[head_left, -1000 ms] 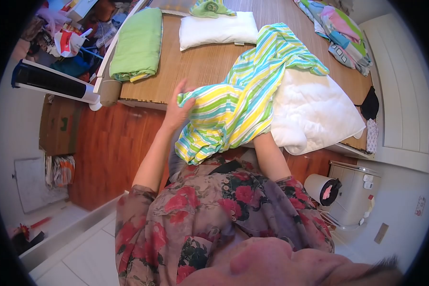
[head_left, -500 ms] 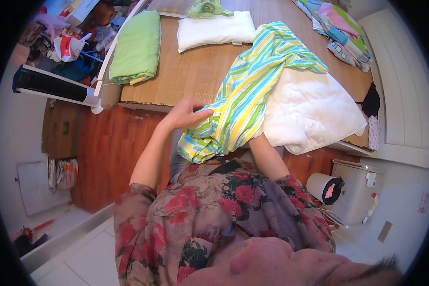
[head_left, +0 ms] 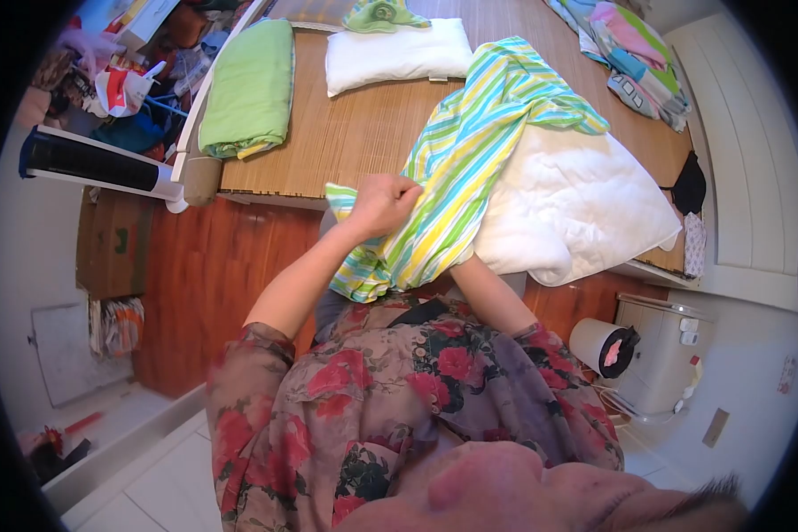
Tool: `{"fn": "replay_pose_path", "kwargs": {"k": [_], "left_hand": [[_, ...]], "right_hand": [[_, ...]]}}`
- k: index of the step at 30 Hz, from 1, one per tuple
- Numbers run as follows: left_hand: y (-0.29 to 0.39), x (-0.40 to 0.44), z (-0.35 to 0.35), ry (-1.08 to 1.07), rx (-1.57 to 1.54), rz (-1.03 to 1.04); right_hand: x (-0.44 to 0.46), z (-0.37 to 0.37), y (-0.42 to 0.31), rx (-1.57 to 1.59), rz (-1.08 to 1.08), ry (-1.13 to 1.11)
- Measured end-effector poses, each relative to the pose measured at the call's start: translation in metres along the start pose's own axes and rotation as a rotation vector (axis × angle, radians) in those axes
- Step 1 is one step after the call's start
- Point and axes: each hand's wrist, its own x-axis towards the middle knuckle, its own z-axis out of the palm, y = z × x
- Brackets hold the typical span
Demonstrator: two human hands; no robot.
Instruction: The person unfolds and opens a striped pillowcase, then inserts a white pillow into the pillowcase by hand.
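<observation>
The striped cloth (head_left: 470,155) runs from the top of the bed (head_left: 346,142) down across its near edge to the person's lap, bunched and twisted along its length. The left hand (head_left: 383,206) is closed in a loose fist on the cloth's left side, and a pale-edged corner sticks out beyond the wrist. The right forearm (head_left: 498,297) goes in under the cloth's lower edge; the right hand is hidden there, so whether it grips anything cannot be told.

The handling of the cloth looks partway through: it is in hand, but neither spread flat nor folded. Its far end rests on the bed and overlaps the upper left part of the white padded quilt (head_left: 585,208). Most of that quilt lies bare and rumpled, so little about it appears finished. How much of it may sit inside the cloth cannot be seen.

By contrast, the green bedding (head_left: 248,89) at the left already lies in a neat folded block, and the white pillow (head_left: 399,58) lies flat, apart from both hands.
</observation>
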Motion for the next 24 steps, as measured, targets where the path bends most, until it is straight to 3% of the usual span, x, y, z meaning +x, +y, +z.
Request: {"fn": "replay_pose_path", "kwargs": {"k": [2, 7, 11, 16, 18, 22, 24], "left_hand": [[0.009, 0.0, 0.015, -0.006, -0.02, 0.032], [0.029, -0.007, 0.028, -0.027, 0.037, 0.191], [0.042, -0.016, 0.031, 0.013, -0.207, 0.263], [0.043, -0.008, 0.023, 0.028, -0.087, 0.193], [0.041, -0.006, 0.015, 0.41, 0.012, 0.599], [0.017, -0.025, 0.001, 0.639, 0.234, 0.416], [-0.02, -0.031, 0.019, 0.701, 0.127, 0.115]], "right_hand": [[0.001, 0.004, 0.006, -0.414, 0.003, 0.352], [0.001, 0.004, 0.019, -0.475, -0.008, 0.361], [-0.003, -0.003, 0.009, -0.545, -0.004, 0.365], [-0.01, -0.001, 0.005, -0.642, -0.026, 0.343], [-0.005, -0.006, -0.002, -0.677, -0.031, 0.341], [0.021, -0.02, -0.026, -0.746, -0.06, 0.353], [0.026, -0.022, -0.034, -0.788, -0.065, 0.342]]}}
